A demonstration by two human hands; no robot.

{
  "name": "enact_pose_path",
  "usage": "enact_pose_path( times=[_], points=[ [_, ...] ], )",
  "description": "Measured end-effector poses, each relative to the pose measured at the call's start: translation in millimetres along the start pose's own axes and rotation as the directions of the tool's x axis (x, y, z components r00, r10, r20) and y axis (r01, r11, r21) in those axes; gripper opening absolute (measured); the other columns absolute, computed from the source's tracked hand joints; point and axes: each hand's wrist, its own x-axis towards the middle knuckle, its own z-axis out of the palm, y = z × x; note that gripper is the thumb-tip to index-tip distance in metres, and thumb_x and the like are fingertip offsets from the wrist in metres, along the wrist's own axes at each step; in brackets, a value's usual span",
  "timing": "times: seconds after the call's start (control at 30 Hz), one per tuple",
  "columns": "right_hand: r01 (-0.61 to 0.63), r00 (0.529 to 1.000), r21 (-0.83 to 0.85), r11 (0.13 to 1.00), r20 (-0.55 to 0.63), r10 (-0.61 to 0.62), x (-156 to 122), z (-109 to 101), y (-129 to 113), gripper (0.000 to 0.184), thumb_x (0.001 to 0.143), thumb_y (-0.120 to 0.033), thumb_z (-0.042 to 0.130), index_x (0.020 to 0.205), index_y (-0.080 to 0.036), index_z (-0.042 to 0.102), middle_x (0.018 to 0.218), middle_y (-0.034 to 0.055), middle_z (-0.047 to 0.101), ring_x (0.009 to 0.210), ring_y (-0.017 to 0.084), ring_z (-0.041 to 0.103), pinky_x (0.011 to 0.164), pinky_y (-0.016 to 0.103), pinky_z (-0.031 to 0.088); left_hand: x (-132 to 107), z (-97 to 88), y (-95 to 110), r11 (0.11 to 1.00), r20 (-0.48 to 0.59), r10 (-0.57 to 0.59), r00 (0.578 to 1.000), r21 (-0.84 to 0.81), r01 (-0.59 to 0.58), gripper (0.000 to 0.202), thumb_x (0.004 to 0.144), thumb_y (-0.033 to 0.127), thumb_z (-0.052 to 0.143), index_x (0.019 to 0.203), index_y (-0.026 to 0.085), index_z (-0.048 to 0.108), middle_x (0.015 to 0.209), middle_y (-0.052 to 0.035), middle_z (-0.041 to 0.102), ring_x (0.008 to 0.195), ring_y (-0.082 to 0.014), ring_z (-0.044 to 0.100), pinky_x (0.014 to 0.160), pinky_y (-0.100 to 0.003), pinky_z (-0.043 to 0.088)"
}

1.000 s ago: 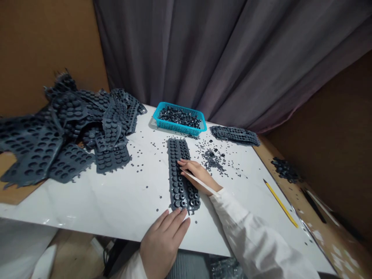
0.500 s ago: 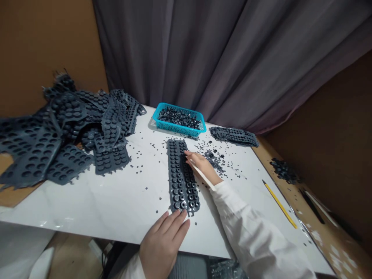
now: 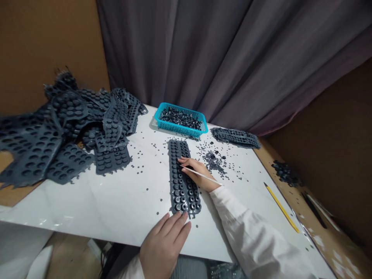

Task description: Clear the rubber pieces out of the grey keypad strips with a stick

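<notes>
A dark grey moulded rubber strip (image 3: 183, 182), covered in rows of small round ring-topped parts, lies lengthwise on the white table. My left hand (image 3: 165, 242) rests flat, its fingertips at the strip's near edge. Over the middle of the strip, my right hand (image 3: 199, 172) pinches a thin white stick-like tool (image 3: 203, 175); its tip points left at the rows. Whether the tool is a single stick or has two arms cannot be made out. Small dark discs (image 3: 215, 162) lie scattered and heaped just right of the strip.
A blue basket (image 3: 180, 126) full of small dark parts stands behind the strip. Moulded rubber sheets (image 3: 78, 124) are piled at left; stacked strips (image 3: 235, 138) lie at back right. A yellow pencil-like tool (image 3: 281, 207) and a dark parts heap (image 3: 286, 173) are at right.
My right hand has moved left and slightly nearer over the strip, turning the white tool flatter. My left hand stays at the near edge.
</notes>
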Motion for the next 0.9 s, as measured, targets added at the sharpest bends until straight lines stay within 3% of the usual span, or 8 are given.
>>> enact_pose_path(
  times=[0.13,0.27,0.53,0.73,0.9],
  points=[
    [0.001,1.0,0.028,1.0,0.019,-0.001,1,-4,-1,0.017,0.092,-0.036,0.046,0.094,-0.021,0.054,0.119,0.0127,0.063,0.121,0.022,0.053,0.097,0.044,0.046,-3,9.3,5,0.994,-0.09,-0.096,0.991,-0.062,0.091,0.037,0.091,0.012,0.032,0.104,0.023,0.065,0.114,0.0033,0.066,0.105,-0.012,0.058,0.103,-0.026,0.031],
    [0.017,1.0,0.003,1.0,0.012,-0.017,3,-6,-2,0.016,0.093,-0.034,0.046,0.094,-0.021,0.054,0.115,0.0118,0.065,0.115,0.021,0.057,0.093,0.042,0.048,-4,12.4,7,0.99,-0.102,-0.119,0.988,-0.082,0.111,0.037,0.09,0.012,0.032,0.103,0.023,0.065,0.114,0.0039,0.066,0.104,-0.0117,0.058,0.104,-0.026,0.031],
    [0.137,0.99,-0.322,0.937,0.061,-0.124,8,-3,9,0.015,0.092,-0.029,0.047,0.094,-0.021,0.06,0.115,0.01,0.066,0.106,0.024,0.061,0.09,0.042,0.048,-6,13.4,6,0.993,-0.093,-0.11,0.99,-0.056,0.105,0.039,0.088,0.009,0.032,0.104,0.024,0.065,0.116,0.0048,0.065,0.106,-0.0113,0.057,0.104,-0.027,0.03],
    [0.084,0.989,-0.383,0.92,-0.081,-0.123,20,-13,18,0.019,0.093,-0.026,0.042,0.09,-0.019,0.059,0.116,0.0152,0.064,0.098,0.026,0.063,0.087,0.046,0.048,-4,9.6,5,0.997,-0.049,-0.072,0.996,-0.043,0.07,0.04,0.089,0.008,0.031,0.106,0.023,0.065,0.116,0.0035,0.064,0.105,-0.0125,0.057,0.103,-0.027,0.031],
    [0.059,0.989,-0.302,0.951,-0.112,-0.097,16,-11,14,0.012,0.092,-0.027,0.046,0.096,-0.021,0.056,0.118,0.011,0.063,0.111,0.021,0.059,0.091,0.041,0.049,-5,13.8,6,0.992,-0.134,-0.107,0.985,-0.08,0.097,0.038,0.09,0.011,0.032,0.102,0.023,0.066,0.112,0.0041,0.066,0.104,-0.0117,0.057,0.104,-0.026,0.031]
  ],
)
